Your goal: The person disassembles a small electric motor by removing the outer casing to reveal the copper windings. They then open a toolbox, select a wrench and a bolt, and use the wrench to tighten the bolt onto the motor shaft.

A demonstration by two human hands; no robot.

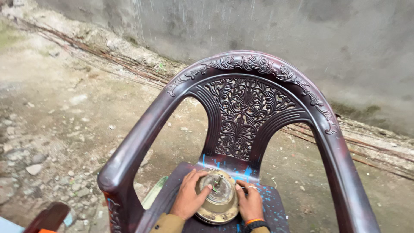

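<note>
Both hands, left and right, grip closed around round brass-coloured metal housing on chair seat.

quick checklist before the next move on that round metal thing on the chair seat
1. Left hand on the round metal part: ok, it rests against the left side.
2. Right hand on the part: ok, fingers touch the right side.
3. Part resting on the chair seat: ok, it sits between both hands.
4. Centre shaft unobstructed: ok, it stands up with no finger over it.
5. Part sitting flat: cannot tell, its underside is hidden.
6. Firmness of grip: cannot tell.
</note>
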